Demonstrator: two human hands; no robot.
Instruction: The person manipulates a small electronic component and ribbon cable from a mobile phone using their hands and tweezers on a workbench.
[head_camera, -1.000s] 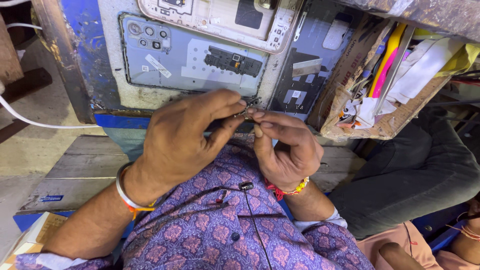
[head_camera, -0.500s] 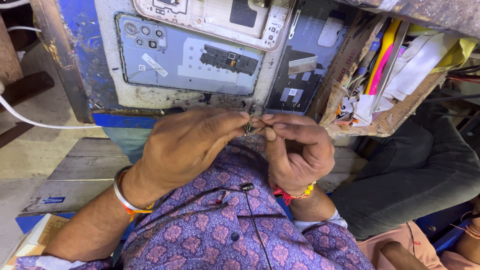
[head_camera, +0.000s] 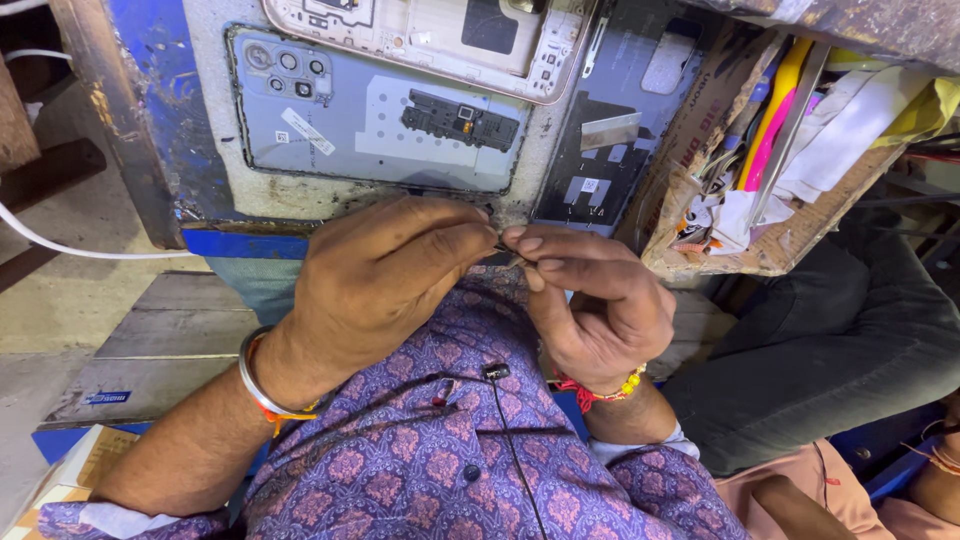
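A person in a purple floral-print shirt, a small clip-on microphone fastened at the placket, works with both hands raised close to the chest. The left hand, a metal bangle on its wrist, and the right hand, wearing a red thread bracelet with yellow beads, meet fingertip to fingertip, pinched shut on a tiny dark part that sits between them just above the shirt front; it is too small to identify. Just beyond the hands, on a worn, stained work surface edged in blue, lies a pale blue phone back cover, inner side up, with camera cut-outs at one corner and a small black component resting on it. Above that lies an opened, light-coloured phone frame, and beside it a dark phone panel. To the right, a torn cardboard box holds papers, wires and pink and yellow tools. A white cable runs across the left side. Another person's leg in dark trousers shows at right, near the box.
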